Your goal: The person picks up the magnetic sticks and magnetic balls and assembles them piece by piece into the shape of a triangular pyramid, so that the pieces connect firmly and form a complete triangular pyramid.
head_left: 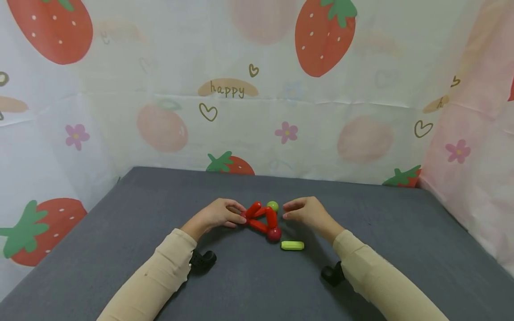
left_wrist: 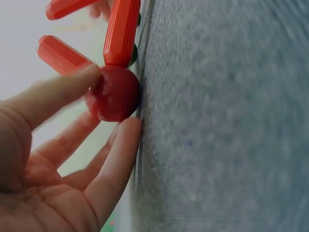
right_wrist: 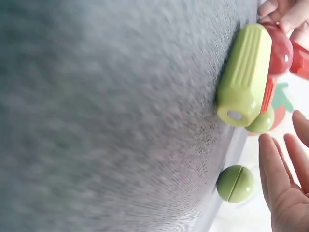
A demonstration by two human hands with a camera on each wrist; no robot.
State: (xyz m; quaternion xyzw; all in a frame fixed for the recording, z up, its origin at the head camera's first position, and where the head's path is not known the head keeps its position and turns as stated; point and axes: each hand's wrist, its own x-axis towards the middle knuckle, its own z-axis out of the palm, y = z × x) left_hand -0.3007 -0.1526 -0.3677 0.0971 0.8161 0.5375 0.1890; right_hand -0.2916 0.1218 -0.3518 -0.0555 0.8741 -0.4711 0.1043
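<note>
On the grey table lies a triangle of red toy building rods [head_left: 257, 226] and balls. Its left corner is a dark red ball [left_wrist: 114, 93], which my left hand [head_left: 218, 216] holds between thumb and fingers. Two more red rods slant upward from the corners, and another red ball [head_left: 274, 234] forms the near corner. At the far corner is a green ball [head_left: 272, 206]. My right hand [head_left: 311, 214] hovers just right of it, fingers extended and apart, holding nothing. A second green ball [right_wrist: 235, 183], with a seam, shows near that hand in the right wrist view.
A loose yellow-green rod [right_wrist: 245, 72] with a metal disc in its end lies on the table in front of the near red ball. Behind the table [head_left: 160, 187] hangs a curtain [head_left: 180, 53] printed with strawberries.
</note>
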